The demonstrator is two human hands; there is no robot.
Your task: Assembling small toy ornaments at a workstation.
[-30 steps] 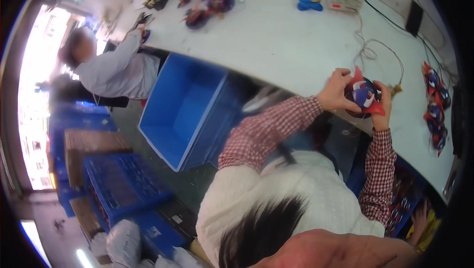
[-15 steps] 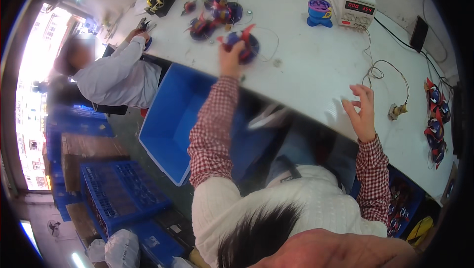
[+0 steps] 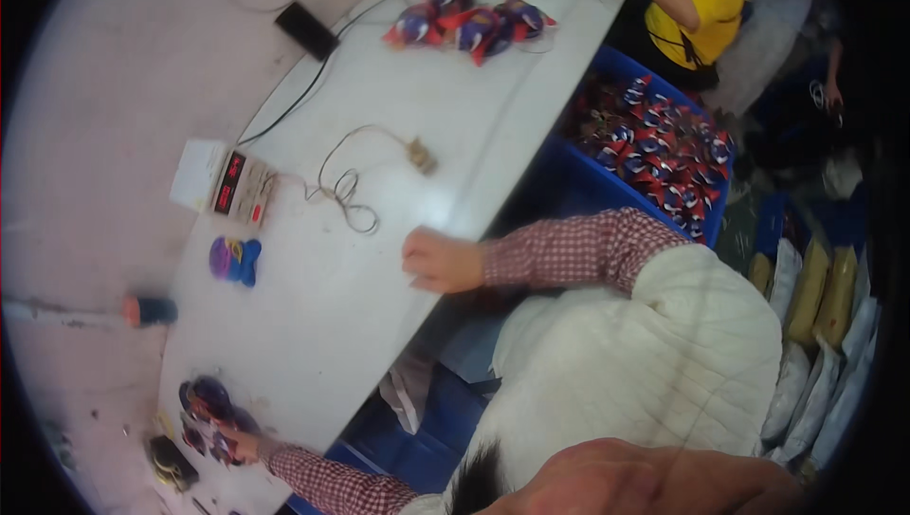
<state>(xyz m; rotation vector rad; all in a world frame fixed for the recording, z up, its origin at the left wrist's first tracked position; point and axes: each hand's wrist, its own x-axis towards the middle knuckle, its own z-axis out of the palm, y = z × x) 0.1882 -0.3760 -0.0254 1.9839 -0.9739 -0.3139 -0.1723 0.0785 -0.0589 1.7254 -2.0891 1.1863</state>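
My left hand (image 3: 245, 446) is at the lower left, up against a small group of dark blue and red rounded pieces (image 3: 207, 398) on the white table (image 3: 313, 325). Blur hides its fingertips, so whether it grips a piece cannot be told. My right hand (image 3: 443, 260) hovers by the table's near edge, fingers curled in, nothing visible in them. A cord with a brass-coloured end piece (image 3: 420, 156) lies farther off, beyond that hand. Several blue and red pieces with pointed red parts (image 3: 474, 29) sit together at the top of the table.
A white power supply with a red display (image 3: 232, 183) and a blue and purple holder (image 3: 235, 261) stand along the wall side. A blue bin (image 3: 607, 169) full of similar pieces is beside the table. A person in yellow (image 3: 697, 3) works at the far end. Wrapped packages (image 3: 810, 297) lie right.
The view has swung to the right. My left hand has moved its blue and red piece to the group or beside it. My right hand's fingers, spread before, are curled now.
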